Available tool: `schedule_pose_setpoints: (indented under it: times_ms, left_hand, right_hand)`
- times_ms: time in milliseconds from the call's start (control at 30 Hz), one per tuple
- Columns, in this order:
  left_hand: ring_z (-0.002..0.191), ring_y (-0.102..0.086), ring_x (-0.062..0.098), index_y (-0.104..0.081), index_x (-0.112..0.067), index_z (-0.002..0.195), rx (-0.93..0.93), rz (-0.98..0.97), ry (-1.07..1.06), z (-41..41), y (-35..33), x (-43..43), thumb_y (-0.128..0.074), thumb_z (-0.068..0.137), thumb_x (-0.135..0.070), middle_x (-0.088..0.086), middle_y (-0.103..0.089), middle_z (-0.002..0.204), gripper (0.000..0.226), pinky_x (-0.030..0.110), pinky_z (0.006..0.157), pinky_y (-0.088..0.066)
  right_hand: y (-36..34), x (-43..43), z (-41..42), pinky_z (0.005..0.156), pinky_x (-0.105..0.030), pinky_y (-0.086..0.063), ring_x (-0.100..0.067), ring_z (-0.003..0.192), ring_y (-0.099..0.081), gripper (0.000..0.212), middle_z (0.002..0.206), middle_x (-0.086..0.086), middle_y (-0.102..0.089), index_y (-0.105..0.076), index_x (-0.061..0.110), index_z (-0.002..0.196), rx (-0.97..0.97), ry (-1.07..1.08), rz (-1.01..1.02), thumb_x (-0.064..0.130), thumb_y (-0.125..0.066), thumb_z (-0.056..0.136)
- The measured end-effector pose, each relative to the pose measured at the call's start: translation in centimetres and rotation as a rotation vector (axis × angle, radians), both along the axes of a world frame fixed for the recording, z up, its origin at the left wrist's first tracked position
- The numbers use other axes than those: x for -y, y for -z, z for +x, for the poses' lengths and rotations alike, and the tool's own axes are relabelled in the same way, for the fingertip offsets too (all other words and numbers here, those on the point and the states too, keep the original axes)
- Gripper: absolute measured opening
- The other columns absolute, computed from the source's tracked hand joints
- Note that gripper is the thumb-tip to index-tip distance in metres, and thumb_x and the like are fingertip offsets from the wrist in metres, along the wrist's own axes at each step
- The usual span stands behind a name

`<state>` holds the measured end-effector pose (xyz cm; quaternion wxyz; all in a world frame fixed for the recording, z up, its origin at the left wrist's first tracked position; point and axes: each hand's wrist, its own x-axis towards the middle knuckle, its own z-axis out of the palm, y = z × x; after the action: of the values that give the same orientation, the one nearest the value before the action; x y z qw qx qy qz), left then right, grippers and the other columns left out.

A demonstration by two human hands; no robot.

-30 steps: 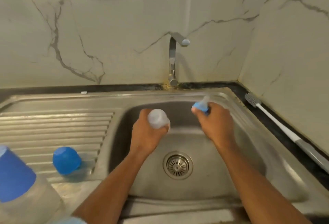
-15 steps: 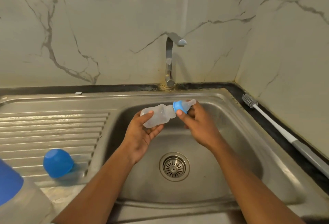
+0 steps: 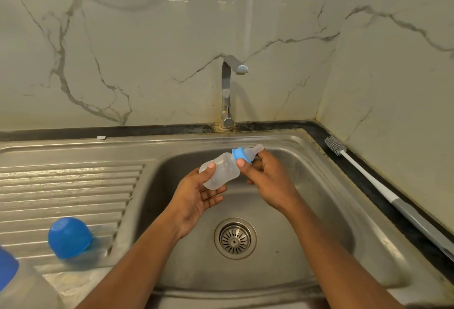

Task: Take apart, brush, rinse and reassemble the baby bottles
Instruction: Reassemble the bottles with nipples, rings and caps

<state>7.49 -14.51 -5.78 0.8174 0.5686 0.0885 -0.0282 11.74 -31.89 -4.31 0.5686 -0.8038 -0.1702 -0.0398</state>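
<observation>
Baby bottle [image 3: 221, 171], translucent and apparently empty, held nearly on its side in the air above the drain [image 3: 235, 238], teat [image 3: 255, 149] pointing away from the viewer and to the right. The left hand [image 3: 194, 195] cradles the body, thumb laid on top and fingers [image 3: 213, 192] loosely curled beneath. The right hand [image 3: 267, 181] pinches the blue collar [image 3: 241, 155] between thumb and fingers, which are closed around the ring. The collar sits on the neck; whether it is fully seated cannot be told. The step in hand is judged to be turning the collar on its thread, and a single view does not settle whether on or off. Either way, the next move calls for a steady left grip against rotation while the right hand twists, over the sink [image 3: 326, 193] so that a dropped part lands there. Left of the drain, a blue cap [image 3: 70, 238] rests dome-up on the ribbed draining board [image 3: 68, 185]. Further left and nearer, a second bottle [image 3: 22, 286] is cut by the edge. Behind the drain stands the tap [image 3: 227, 92], with no water visible. Right of the drain, a bottle brush [image 3: 363, 173] lies along the counter [image 3: 317, 128], well apart from both hands.
</observation>
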Motion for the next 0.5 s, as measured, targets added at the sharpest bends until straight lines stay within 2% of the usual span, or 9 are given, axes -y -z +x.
schedule_pose_setpoints:
  times_ms: [133,267,333,433,500]
  left_hand:
    - [0.089,-0.07,0.021,-0.057,-0.016,0.127,-0.007,0.008,0.034,0.0,-0.1,0.4,-0.06,0.094,-0.035,0.012,-0.067,0.112,0.038,0.034,0.08,-0.057]
    - [0.105,-0.069,0.031,-0.055,-0.015,0.12,0.008,0.034,0.039,0.4,0.1,0.4,-0.077,0.074,-0.02,0.015,-0.064,0.121,0.051,0.04,0.086,-0.059]
    - [0.107,-0.067,0.028,-0.054,-0.017,0.119,0.043,0.199,0.063,0.5,0.6,0.7,-0.084,0.07,-0.011,0.011,-0.063,0.121,0.058,0.04,0.088,-0.059]
    - [0.104,-0.066,0.011,-0.053,-0.028,0.126,0.158,0.552,0.182,0.5,1.3,1.0,-0.086,0.075,-0.016,-0.005,-0.066,0.117,0.062,0.024,0.084,-0.058]
    - [0.101,-0.067,0.008,-0.058,-0.028,0.125,0.221,0.662,0.208,0.6,1.7,1.1,-0.084,0.077,-0.023,-0.009,-0.069,0.112,0.054,0.023,0.085,-0.057]
  right_hand:
    - [-0.4,0.4,0.0,0.084,-0.028,-0.057,0.0,0.095,-0.066,0.034,0.104,0.01,-0.07,-0.06,0.027,0.122,0.003,-0.009,0.008,0.041,-0.063,0.092]
    - [-0.7,0.8,0.2,0.078,-0.023,-0.055,-0.002,0.09,-0.066,0.03,0.097,0.013,-0.07,-0.063,0.031,0.112,-0.03,0.048,-0.015,0.047,-0.068,0.087]
    - [-0.7,0.9,0.3,0.075,-0.026,-0.056,-0.007,0.086,-0.067,0.035,0.092,0.01,-0.07,-0.064,0.028,0.105,-0.05,0.095,-0.056,0.053,-0.07,0.082]
    - [-0.7,0.6,0.2,0.072,-0.027,-0.055,-0.01,0.081,-0.065,0.048,0.087,0.006,-0.067,-0.062,0.023,0.1,-0.043,0.143,-0.178,0.063,-0.071,0.074]
    - [-0.7,0.1,-0.1,0.076,-0.029,-0.056,-0.009,0.085,-0.064,0.056,0.093,0.007,-0.065,-0.058,0.022,0.105,-0.058,0.153,-0.243,0.066,-0.07,0.072]
